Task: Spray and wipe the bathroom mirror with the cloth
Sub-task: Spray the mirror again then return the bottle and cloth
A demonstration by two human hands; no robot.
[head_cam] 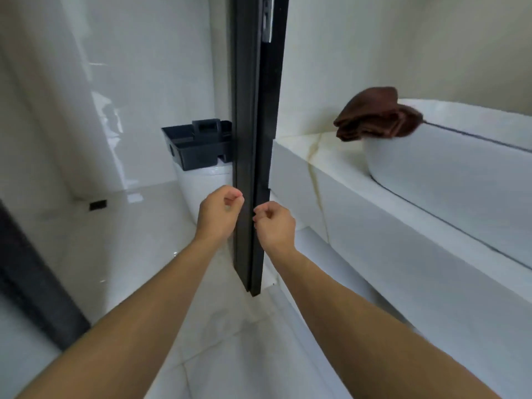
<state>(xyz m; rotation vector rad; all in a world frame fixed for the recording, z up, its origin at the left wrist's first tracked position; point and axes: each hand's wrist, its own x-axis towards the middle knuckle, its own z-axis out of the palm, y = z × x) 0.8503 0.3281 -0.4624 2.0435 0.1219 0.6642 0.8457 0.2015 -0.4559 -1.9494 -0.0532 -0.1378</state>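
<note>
On the near left edge of the white marble-look vanity worktop [325,174], which has a yellowish vein running down its corner, a white oval ceramic basin [449,156] stands, and a folded dark brown terry cloth [377,115] is draped over the basin's left rim, hanging slightly toward the worktop. Left of the worktop's end a tall black door frame post [253,139] rises from the pale glossy floor tiles [230,341], with a silver metal latch plate [267,20] fixed near its top. Both bare forearms reach forward from the bottom of the view toward this post. The left hand [220,216] hovers just beside the post's left face, fingers curled loosely inward with the fingertips gathered near the thumb, grasping nothing that can be seen. The right hand [273,226] sits just beside the post's right face, also loosely clenched with its fingertips close to or touching the post's edge; whether it actually presses the post cannot be told. Behind the post, on the lid of a white toilet tank [201,182], rests a dark grey plastic cleaning caddy [198,148] with a central carry handle; its contents are hidden. A small black rectangular floor fitting [98,205] sits where the floor meets the glossy white wall tiles [129,67] on the left. The cloth lies well apart from both hands, up on the basin rim.
</note>
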